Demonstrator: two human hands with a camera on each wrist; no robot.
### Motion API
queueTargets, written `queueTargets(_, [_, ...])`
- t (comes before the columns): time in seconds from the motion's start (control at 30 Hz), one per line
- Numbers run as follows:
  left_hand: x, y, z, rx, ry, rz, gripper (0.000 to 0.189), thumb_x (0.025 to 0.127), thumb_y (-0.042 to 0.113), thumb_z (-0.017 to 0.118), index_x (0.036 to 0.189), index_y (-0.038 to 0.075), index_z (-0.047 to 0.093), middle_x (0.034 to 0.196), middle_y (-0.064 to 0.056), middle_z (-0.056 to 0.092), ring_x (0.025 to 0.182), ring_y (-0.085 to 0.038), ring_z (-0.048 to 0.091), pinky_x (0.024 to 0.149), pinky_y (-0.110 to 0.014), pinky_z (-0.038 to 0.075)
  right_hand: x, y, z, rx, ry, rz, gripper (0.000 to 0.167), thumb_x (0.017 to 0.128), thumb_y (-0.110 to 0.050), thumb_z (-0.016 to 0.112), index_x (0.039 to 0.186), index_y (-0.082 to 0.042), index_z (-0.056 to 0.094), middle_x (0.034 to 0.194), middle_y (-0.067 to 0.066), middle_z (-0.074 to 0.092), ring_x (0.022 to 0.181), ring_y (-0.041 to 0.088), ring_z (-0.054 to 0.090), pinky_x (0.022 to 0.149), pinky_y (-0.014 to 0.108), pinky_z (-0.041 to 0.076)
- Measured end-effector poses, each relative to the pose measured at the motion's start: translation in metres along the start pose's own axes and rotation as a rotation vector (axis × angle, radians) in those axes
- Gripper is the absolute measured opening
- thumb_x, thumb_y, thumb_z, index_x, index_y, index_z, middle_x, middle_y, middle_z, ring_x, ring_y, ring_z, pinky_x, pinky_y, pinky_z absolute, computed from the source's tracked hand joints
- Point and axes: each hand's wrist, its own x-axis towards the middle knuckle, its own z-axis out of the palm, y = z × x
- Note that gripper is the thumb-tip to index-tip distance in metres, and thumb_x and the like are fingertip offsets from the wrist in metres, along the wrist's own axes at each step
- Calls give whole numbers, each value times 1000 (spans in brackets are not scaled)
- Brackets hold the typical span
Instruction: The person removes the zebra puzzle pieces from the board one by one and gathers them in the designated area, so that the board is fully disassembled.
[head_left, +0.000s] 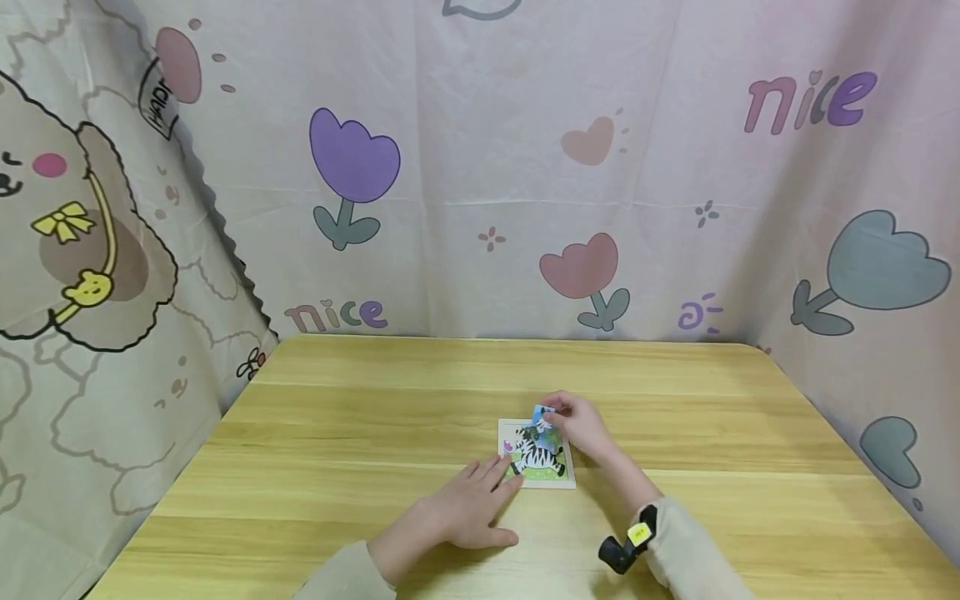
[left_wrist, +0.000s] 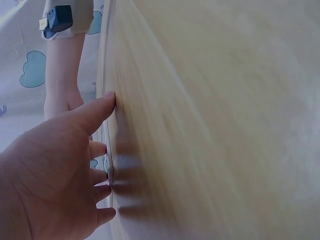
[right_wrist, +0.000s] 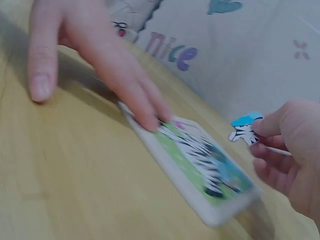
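Note:
On the table lies a small zebra jigsaw puzzle board (head_left: 537,482), white-framed with a green and blue picture. My left hand (head_left: 471,505) rests with spread, straight fingers on its left edge and the table beside it. Between the thumb and fingers of my right hand (head_left: 583,427) I pinch a puzzle piece (right_wrist: 245,131), blue with black and white stripes. In the right wrist view the piece is apart from the board, above its far side. The left wrist view shows my left hand (left_wrist: 55,170) from the thumb side, with the board mostly hidden behind the fingers.
The wood-grain table (head_left: 360,417) stretches out on all sides of the board. A printed curtain (head_left: 480,167) hangs behind it and along both sides. On my right sleeve a black wrist camera (head_left: 628,542) is strapped, close above the table.

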Motion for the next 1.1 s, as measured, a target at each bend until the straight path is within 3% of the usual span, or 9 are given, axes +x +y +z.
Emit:
queueTargets(0.13, [0, 0, 0, -1, 1, -5, 78, 87, 61, 46, 146, 13, 29, 153, -15, 14, 138, -30, 17, 111, -43, 20, -3, 14, -25, 48, 29, 38, 19, 83, 3, 61, 102, 5, 62, 82, 8, 59, 67, 19, 58, 55, 28, 52])
queueTargets(0.47, [0, 1, 0, 3, -10, -11, 78, 86, 61, 47, 146, 13, 29, 152, -14, 16, 138, -29, 18, 111, -43, 21, -6, 48, -73, -61, 73, 140, 21, 88, -1, 56, 108, 6, 59, 87, 9, 62, 71, 14, 52, 54, 23, 46])
queueTargets(0.83, [1, 0, 1, -2, -11, -2, 79, 87, 61, 46, 146, 13, 28, 153, -14, 14, 139, -29, 16, 111, -43, 20, -2, 52, -76, -339, 97, 118, 22, 87, -8, 60, 104, 4, 64, 94, 14, 64, 83, 25, 55, 72, 37, 46])
queueTargets(1.1, [3, 0, 1, -8, -8, -5, 79, 87, 61, 46, 147, 14, 27, 153, -14, 14, 139, -29, 16, 111, -43, 20, 2, 50, -71, -459, 107, 75, 21, 86, -12, 64, 99, 3, 66, 92, 14, 61, 86, 27, 56, 78, 45, 46])
